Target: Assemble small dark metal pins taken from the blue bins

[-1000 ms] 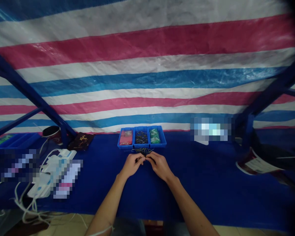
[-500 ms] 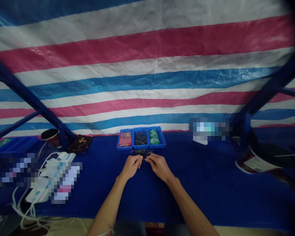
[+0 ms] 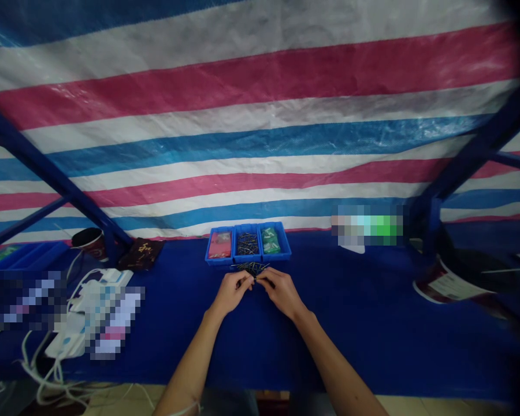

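My left hand (image 3: 233, 290) and my right hand (image 3: 281, 289) meet over the blue table, fingertips almost touching. Both are closed in a pinch around something small, mostly hidden by the fingers. Just beyond the fingertips lies a loose pile of thin, dark, screw-like pieces (image 3: 252, 267), some with a yellowish shine. Behind it stands a blue bin (image 3: 247, 258) holding more such pieces. The left-hand bin (image 3: 219, 262) contains a red-and-clear packet (image 3: 219, 245); a green packet with white pieces (image 3: 271, 240) fills the right-hand bin (image 3: 277, 256).
A white power strip (image 3: 71, 332) with tangled cables (image 3: 56, 378) lies left, near a dark brown packet (image 3: 141, 253) and a paper cup (image 3: 91, 242). At right stands a dark red-and-white tub (image 3: 453, 286). Blue frame bars (image 3: 47, 162) slant before a striped sheet (image 3: 260, 138).
Half a second ago a thin piece showed between my separated fingertips; now the fingertips have come together again and my left fingers have shifted. The camera view has moved slightly.
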A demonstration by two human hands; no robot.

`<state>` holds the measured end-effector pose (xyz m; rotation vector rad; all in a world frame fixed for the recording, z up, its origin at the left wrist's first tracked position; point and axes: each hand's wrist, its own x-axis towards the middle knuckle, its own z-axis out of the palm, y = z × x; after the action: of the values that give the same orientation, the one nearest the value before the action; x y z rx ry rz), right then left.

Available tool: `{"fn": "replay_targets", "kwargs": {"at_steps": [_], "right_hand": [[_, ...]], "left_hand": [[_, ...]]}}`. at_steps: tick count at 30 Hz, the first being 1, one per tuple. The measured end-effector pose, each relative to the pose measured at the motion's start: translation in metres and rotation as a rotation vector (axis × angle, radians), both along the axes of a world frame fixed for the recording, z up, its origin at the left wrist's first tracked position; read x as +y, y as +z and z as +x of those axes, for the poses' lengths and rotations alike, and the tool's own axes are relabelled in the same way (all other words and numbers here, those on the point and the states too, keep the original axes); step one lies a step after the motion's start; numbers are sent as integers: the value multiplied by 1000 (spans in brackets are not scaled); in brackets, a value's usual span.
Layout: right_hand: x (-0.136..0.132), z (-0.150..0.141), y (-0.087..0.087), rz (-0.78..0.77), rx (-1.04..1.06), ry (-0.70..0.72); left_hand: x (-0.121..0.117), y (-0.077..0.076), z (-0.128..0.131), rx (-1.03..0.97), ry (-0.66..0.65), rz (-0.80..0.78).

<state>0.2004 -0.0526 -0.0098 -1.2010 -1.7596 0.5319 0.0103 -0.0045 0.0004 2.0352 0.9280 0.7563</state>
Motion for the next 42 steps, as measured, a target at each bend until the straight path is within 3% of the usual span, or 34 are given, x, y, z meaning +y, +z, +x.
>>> {"fn": "replay_targets", "kwargs": {"at_steps": [16, 24, 32, 38, 42], "right_hand": [[-2, -1, 5, -44, -172, -87], [-2, 0, 5, -16, -103, -55], [-1, 3, 7, 31, -44, -127], [5, 3, 24, 169, 102, -331], [27, -7, 44, 219, 87, -425]], "left_hand": [[0, 1, 1, -34, 23, -35], [1, 1, 0, -54, 36, -51], [3, -2, -1, -100, 76, -79], [4, -5, -2, -148, 148, -90], [5, -5, -2, -139, 166, -90]]}}
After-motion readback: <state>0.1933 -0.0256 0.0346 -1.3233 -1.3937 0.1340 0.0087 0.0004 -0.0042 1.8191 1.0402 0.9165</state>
